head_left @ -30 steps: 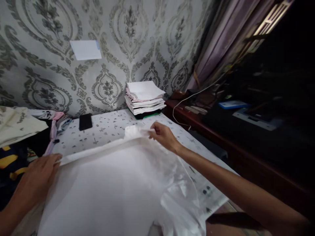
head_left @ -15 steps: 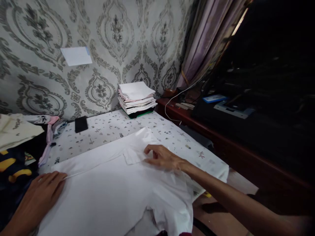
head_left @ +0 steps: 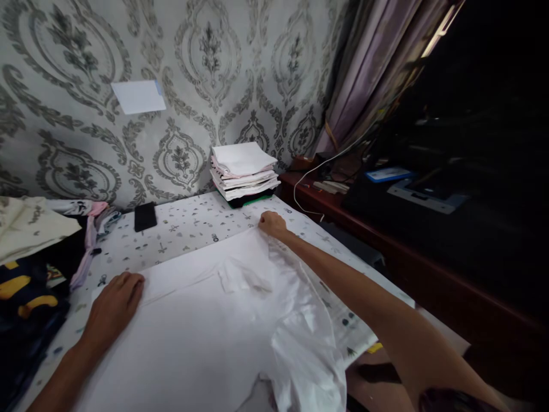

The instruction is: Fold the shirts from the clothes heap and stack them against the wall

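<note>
A white shirt (head_left: 184,337) is spread over the patterned cloth on the table, with creased folds and a loose sleeve on its right side. My left hand (head_left: 115,306) lies on the shirt's left part, its fingers resting on the fabric and not gripping. At the far right corner of the shirt, my right hand (head_left: 273,223) is closed, pinching the edge of the fabric. My fingertips there are partly hidden.
At the back stands a stack of folded clothes (head_left: 244,171). A black phone (head_left: 145,217) lies left of it. Piled garments (head_left: 34,240) sit at the left edge. Along the right runs a dark red desk (head_left: 313,197) with a white cable (head_left: 300,203).
My right hand has moved away from me from the shirt's middle to its far corner and closed on it. My left hand has shifted right and slightly farther away along the shirt.
</note>
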